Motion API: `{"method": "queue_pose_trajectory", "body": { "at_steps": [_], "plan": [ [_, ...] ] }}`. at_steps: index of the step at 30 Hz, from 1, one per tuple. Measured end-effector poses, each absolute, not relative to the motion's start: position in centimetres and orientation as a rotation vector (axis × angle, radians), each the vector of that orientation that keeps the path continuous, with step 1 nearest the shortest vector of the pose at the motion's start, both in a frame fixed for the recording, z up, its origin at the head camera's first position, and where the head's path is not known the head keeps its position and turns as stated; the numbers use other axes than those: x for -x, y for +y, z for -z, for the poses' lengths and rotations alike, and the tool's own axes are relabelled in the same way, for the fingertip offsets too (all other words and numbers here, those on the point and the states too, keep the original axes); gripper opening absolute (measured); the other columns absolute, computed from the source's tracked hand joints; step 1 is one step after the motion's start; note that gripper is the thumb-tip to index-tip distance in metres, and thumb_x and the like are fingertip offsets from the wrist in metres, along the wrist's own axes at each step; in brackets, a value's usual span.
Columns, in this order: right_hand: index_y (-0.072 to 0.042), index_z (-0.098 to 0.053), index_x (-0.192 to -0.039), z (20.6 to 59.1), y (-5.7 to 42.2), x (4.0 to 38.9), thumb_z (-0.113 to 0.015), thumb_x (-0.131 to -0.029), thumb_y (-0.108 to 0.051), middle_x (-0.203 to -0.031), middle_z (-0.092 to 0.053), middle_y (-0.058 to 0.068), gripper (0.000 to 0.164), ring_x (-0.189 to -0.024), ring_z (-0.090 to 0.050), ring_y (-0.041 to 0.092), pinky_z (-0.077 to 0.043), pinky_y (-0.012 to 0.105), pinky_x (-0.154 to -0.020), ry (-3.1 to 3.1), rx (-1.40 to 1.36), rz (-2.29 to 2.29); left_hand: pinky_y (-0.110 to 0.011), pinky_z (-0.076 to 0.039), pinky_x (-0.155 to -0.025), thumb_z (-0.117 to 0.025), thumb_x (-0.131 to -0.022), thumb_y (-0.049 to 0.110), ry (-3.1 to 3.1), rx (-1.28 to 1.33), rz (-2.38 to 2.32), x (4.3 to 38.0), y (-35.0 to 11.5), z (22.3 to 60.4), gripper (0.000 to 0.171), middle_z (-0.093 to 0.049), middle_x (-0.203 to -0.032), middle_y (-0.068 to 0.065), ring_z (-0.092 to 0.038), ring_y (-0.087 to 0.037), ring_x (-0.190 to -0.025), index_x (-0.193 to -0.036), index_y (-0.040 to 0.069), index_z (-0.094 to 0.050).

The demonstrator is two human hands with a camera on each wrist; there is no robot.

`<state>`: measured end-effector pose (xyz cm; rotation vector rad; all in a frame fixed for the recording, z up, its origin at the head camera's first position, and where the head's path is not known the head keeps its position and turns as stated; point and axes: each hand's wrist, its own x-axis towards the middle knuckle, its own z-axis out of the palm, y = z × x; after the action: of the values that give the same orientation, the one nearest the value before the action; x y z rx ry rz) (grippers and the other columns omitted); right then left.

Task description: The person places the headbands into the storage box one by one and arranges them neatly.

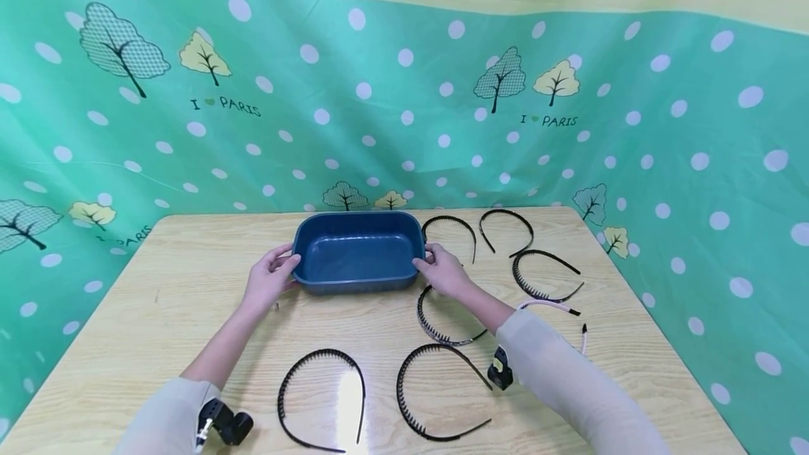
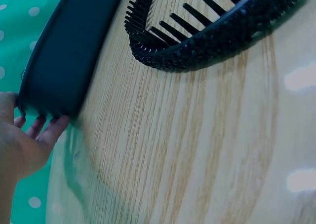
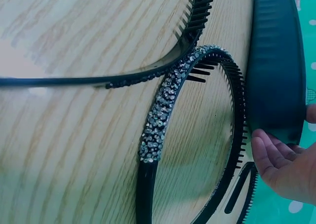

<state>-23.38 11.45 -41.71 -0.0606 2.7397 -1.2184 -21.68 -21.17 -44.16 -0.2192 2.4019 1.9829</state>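
Note:
Both hands grip a dark blue rectangular basin (image 1: 357,258) by its two short ends, near the back edge of the table; its inside is bare. My left hand (image 1: 268,279) has its thumb on the left rim and its fingers under the outer wall. At the opposite end my right hand (image 1: 444,271) holds the rim the same way, fingers curled beneath, as the right wrist view also shows. Just below the right hand lies a black toothed headband (image 1: 436,328) with glittering stones, partly hidden by the forearm.
Two black headbands (image 1: 324,351) (image 1: 404,399) lie at the front of the wooden table (image 1: 189,286). Several more, among them a black one (image 1: 520,276) and a pink one (image 1: 546,302) partly under the right sleeve, are on the right. A green dotted curtain (image 1: 404,118) hangs behind.

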Motion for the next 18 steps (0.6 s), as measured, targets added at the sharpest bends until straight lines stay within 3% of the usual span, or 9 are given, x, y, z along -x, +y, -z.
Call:
{"method": "queue_pose_trajectory", "body": {
  "at_steps": [8, 13, 18],
  "plan": [
    [-0.007, -0.046, -0.135, 41.8, 11.5, 23.5, -0.056, -0.093, -0.031, -0.107, -0.061, 0.010, 0.049, -0.089, -0.059, 0.020, -0.049, 0.034, -0.076, 2.723, 0.065, 1.230, -0.033, -0.055, -0.081, -0.051, -0.096, 0.031, 2.441, 0.197, -1.944, 21.8, -21.3, 43.9, 0.057, -0.046, -0.134, -0.026, -0.062, -0.012, -0.099, -0.144, 0.007, -0.034],
    [-0.007, -0.045, -0.136, 41.8, 11.5, 23.6, -0.054, -0.094, -0.031, -0.106, -0.060, 0.009, 0.049, -0.084, -0.058, 0.019, -0.047, 0.031, -0.071, 2.710, 0.063, 1.232, -0.032, -0.056, -0.079, -0.051, -0.096, 0.032, 2.454, 0.172, -1.892, 22.1, -21.3, 43.8, 0.060, -0.042, -0.137, -0.026, -0.056, -0.030, -0.112, -0.146, 0.008, -0.030],
    [-0.007, -0.044, -0.136, 41.8, 11.6, 23.6, -0.054, -0.094, -0.031, -0.107, -0.060, 0.010, 0.050, -0.086, -0.058, 0.020, -0.048, 0.032, -0.073, 2.716, 0.063, 1.223, -0.030, -0.057, -0.075, -0.051, -0.096, 0.031, 2.501, 0.154, -1.838, 22.8, -21.5, 43.8, 0.060, -0.042, -0.137, -0.025, -0.051, -0.038, -0.118, -0.147, 0.009, -0.028]
  ]
}}
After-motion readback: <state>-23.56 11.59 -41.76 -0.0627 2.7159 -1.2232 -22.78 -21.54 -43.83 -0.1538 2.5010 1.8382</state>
